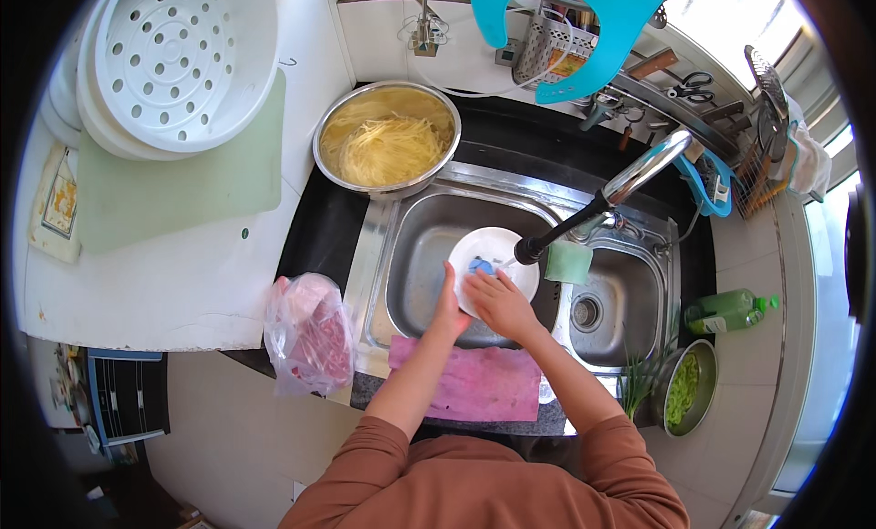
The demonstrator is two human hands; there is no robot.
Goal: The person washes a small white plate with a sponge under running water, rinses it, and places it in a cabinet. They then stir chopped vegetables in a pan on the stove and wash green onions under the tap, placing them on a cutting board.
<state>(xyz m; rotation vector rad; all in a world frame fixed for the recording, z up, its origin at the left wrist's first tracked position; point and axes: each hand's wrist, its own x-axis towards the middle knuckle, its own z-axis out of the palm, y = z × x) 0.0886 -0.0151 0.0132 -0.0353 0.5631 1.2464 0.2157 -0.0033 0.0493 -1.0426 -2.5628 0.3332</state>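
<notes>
A white plate [510, 255] with a blue pattern at its middle is held over the large stainless steel sink basin [424, 255]. My left hand [452, 307] grips the plate by its left and near edge. My right hand [503, 303] lies flat on the plate's face, fingers stretched toward the blue pattern. Just above the plate ends the black nozzle of the pull-down faucet [582, 221], with a thin stream of water at its tip. On the divider to the right hangs a green sponge cloth [569, 262].
A steel bowl of shredded yellow food [393, 146] stands behind the sink's left side. Bagged raw meat [311, 334] lies left, a pink cloth [479, 385] along the front edge. At right are a small basin [619, 303], a green detergent bottle [725, 310] and a bowl of green vegetables [684, 389].
</notes>
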